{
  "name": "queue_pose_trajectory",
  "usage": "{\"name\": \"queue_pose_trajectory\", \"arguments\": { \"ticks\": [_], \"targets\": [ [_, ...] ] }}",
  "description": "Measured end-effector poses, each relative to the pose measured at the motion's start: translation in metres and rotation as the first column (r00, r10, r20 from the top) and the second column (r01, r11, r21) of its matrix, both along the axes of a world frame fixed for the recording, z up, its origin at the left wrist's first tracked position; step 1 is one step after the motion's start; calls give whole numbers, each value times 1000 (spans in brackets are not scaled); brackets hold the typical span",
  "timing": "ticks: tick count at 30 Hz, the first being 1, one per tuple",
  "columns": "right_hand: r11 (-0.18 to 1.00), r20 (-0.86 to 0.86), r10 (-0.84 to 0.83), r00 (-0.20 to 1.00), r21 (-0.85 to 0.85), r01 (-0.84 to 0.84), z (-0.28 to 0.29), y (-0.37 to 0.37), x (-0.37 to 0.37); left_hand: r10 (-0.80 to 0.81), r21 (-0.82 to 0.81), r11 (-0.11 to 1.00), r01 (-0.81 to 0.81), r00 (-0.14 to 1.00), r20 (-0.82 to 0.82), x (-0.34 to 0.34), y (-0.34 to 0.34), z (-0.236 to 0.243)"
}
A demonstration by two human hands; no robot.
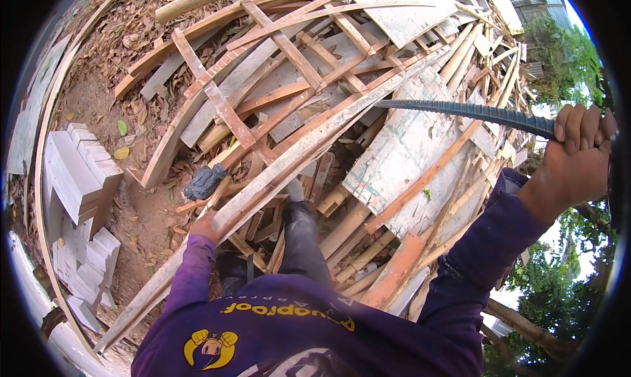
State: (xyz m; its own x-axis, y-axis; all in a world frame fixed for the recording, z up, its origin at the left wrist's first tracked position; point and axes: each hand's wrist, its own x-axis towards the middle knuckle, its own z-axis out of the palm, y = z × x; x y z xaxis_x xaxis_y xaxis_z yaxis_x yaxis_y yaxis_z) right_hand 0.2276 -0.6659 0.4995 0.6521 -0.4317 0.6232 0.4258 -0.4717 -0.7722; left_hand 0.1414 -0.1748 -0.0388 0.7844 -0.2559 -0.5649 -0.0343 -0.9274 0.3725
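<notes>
My right hand (577, 150) is raised at the far right, its fingers wrapped round a dark ribbed steel bar (470, 111). The bar reaches leftward over the woodpile, and its far end narrows to a thin tip. Low and left of centre, my left hand (208, 226) grips a long, pale, weathered wooden beam (299, 155). This beam slants from the lower left up to the upper right. The bar's tip appears over or beside the beam; whether they touch I cannot tell. My legs (299, 239) stand among loose timber just beyond the beam.
Reddish wooden frames (286, 51) lie crisscrossed ahead. A peeling white board (401, 157) and bamboo poles (460, 51) cover the right side. Stacked pale blocks (79, 173) stand at left, on leaf-strewn soil. A crumpled dark bag (204, 182) lies near my left hand.
</notes>
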Motion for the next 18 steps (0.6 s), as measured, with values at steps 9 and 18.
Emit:
{"name": "queue_pose_trajectory", "arguments": {
  "ticks": [9,18],
  "targets": [
    [964,34,-194,980,189,184,-55,0,39,-35,22,999,34,999,29,0,0,-2],
    [974,104,-202,974,120,190,-80,-8,61,-26,8,1000,26,1000,-12,3,3,-1]
  ]
}}
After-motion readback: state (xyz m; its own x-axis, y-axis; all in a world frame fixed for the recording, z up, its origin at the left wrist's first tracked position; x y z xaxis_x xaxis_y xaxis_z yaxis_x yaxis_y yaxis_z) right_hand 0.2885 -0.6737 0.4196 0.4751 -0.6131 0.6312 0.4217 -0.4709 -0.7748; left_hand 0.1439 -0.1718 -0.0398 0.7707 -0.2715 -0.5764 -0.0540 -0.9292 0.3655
